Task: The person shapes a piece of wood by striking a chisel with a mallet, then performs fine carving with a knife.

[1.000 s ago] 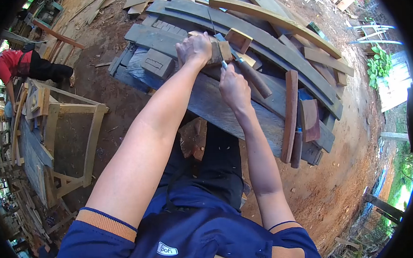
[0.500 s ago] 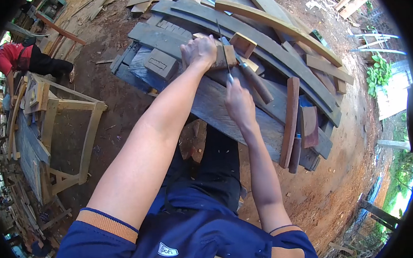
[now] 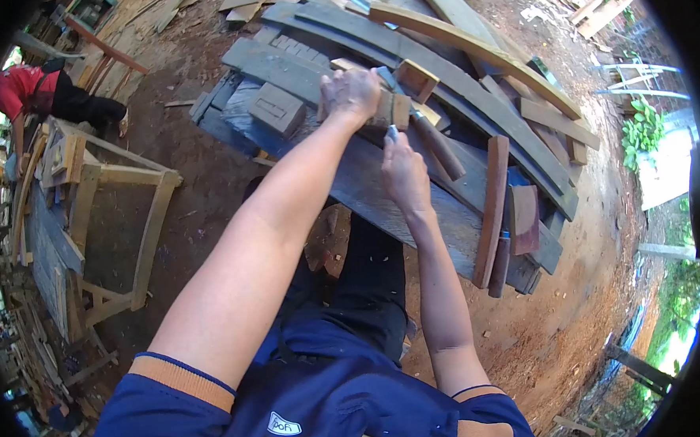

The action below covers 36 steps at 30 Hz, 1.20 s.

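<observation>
My left hand (image 3: 350, 96) presses down on a small wooden block (image 3: 401, 111) lying on the workbench (image 3: 364, 178), fingers wrapped over its top. In a closed fist, my right hand (image 3: 405, 176) grips a thin-bladed handsaw (image 3: 393, 132) just on the near side of the block. Its narrow blade is seen edge-on at a dark line near the block's right end, and most of it is hidden. Right beside the block rests a chisel (image 3: 439, 146) with a brown wooden handle. A reddish, hollowed wooden piece (image 3: 417, 80) sits just behind.
Long curved planks (image 3: 475, 46) lie across the bench's far side. Left of my hand is a grey block (image 3: 278, 109); a curved reddish strip (image 3: 492, 211) lies at the right. A person in red (image 3: 31, 97) bends by a wooden frame (image 3: 146, 178) on the left.
My left hand has shifted slightly right with the block. The saw blade, long and visible beyond the block before, now shows only near its handle.
</observation>
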Each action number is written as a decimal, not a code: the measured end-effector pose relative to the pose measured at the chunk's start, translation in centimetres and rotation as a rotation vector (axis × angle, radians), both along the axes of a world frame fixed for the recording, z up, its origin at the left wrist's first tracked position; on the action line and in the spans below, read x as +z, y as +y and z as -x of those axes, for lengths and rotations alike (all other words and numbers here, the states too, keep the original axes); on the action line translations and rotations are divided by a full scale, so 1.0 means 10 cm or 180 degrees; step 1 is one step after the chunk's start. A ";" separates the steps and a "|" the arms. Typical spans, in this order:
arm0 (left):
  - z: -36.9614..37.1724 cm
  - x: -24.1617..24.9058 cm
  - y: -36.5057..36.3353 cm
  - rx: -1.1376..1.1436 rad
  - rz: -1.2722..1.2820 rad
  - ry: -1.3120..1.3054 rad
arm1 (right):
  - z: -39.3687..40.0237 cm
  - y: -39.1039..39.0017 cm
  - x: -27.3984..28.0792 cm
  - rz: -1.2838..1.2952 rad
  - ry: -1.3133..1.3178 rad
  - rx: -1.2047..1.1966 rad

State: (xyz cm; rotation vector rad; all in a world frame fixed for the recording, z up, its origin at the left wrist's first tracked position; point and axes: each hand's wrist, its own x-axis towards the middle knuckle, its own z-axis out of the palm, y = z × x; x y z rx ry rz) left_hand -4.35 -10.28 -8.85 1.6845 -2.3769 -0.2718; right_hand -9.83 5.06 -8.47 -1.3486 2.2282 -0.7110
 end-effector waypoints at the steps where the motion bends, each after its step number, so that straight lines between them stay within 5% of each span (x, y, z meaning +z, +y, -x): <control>1: -0.01 0.00 0.02 -0.0002 -0.0013 0.0056 | -0.01 -0.01 0.01 -0.0085 0.0015 -0.0018; 11: -0.15 0.02 0.03 0.0286 0.0164 0.0310 | 0.03 -0.19 -0.05 0.0043 0.0362 -0.0034; 14: -0.25 0.05 -0.13 0.0562 -0.0344 0.0192 | -0.02 -0.39 -0.12 0.0155 0.0450 0.0085; 21: -0.22 -0.02 -0.03 0.0488 0.0194 -0.0224 | -0.05 -0.66 -0.18 0.0225 0.0381 0.0068; 31: -0.24 -0.02 -0.04 0.0250 0.0121 0.0112 | 0.28 -0.46 -0.18 0.0339 -0.0889 0.0520; 36: -0.25 -0.05 -0.03 0.0256 0.0421 0.0146 | 0.21 -0.19 0.00 0.0618 -0.0231 0.0272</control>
